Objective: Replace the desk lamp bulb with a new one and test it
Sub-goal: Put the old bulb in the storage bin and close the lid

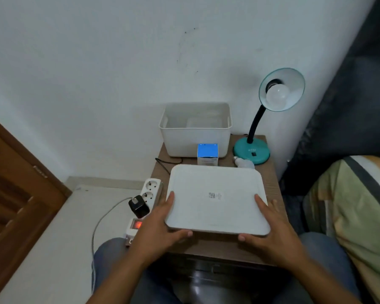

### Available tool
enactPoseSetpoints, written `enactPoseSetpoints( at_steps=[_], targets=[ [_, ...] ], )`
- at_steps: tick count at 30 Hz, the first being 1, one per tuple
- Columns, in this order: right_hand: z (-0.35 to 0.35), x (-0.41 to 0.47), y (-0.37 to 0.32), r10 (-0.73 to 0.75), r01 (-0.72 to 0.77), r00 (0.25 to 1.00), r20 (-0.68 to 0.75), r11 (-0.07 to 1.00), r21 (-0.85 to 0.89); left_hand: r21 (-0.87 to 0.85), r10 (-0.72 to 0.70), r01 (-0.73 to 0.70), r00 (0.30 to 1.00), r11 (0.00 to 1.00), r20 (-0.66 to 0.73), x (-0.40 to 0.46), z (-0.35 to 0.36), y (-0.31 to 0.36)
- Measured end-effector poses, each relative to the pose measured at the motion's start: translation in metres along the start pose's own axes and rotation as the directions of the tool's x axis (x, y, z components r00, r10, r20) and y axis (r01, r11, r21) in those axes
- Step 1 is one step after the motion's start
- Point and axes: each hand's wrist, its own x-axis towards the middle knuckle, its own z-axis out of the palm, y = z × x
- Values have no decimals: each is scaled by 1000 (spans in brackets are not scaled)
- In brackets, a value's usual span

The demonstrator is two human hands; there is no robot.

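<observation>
Both hands, left [160,224] and right [272,227], held a grip on the flat white rectangular plastic lid [216,198], lying near the teal gooseneck desk lamp [251,151].

Left hand [162,224]: bare, palm turned inward, fingers extended forward along the left edge of the flat white rounded-rectangle plastic lid [216,199]; thumb tucked beneath the near edge, its tip visible. Grip closed on the lid's near-left corner.

Right hand [272,227]: bare, mirrored pose; fingers laid forward along the lid's right edge, thumb curled under the near edge, tip visible. Grip closed on the near-right corner.

Forearms: both bare, rising from the bottom of the view and converging slightly toward the hands, wrists roughly straight.

Legs: two knees in blue denim, one outside each forearm.
</observation>
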Motion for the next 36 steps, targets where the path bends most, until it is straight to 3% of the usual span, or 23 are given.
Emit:
enactPoseSetpoints(
  at_steps=[5, 9, 23, 36],
  targets=[
    [10, -4, 17, 68, -60, 992, 103, 995, -81, 46, -61, 57, 995, 997, 74, -11, 19, -10],
    [18, 2, 23, 65, -49, 992, 106, 987, -153, 40, -116, 112, 986, 993, 117, -7, 27, -19],
    [41, 4, 36, 45, -19, 998, 50, 904, -428, 355, -44, -6, 990, 935, 132, -5, 54, -49],
    [44, 3, 38, 31, 1, 997, 68, 905, -425, 419, -69, 13, 991, 908, 118, -8, 58, -41]
  ],
)
